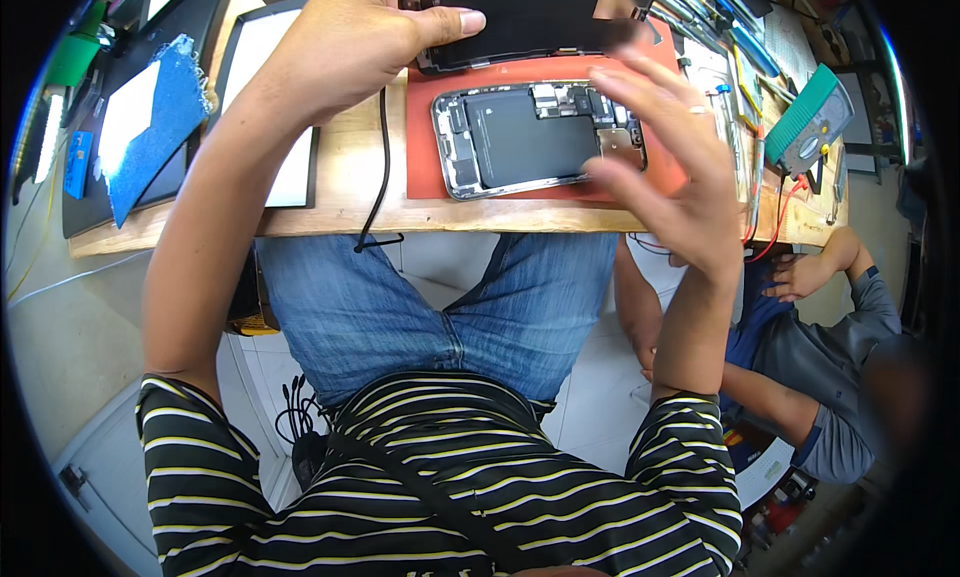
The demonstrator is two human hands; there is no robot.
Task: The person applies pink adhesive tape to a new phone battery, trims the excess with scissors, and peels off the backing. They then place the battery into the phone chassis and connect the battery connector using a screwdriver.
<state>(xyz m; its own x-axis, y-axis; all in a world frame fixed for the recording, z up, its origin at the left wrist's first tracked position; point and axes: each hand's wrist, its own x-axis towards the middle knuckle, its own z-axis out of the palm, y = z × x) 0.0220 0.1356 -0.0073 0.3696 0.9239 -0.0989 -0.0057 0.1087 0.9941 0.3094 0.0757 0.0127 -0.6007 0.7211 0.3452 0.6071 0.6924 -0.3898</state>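
Note:
An opened smartphone lies on a red-orange mat, its battery and circuit parts exposed. Beyond it, my left hand grips the left end of a dark phone screen panel, thumb on its face. The panel is held up over the far part of the mat, apart from the phone body. Over the phone's right end hovers my right hand, fingers spread and blurred by motion, with nothing seen in it. Whether a fingertip touches the phone I cannot tell.
Tweezers and other slim tools crowd the far right of the wooden table. A teal-cased meter with red leads stands there. A black cable hangs over the front edge. At left lies a blue cloth. Another person sits at right.

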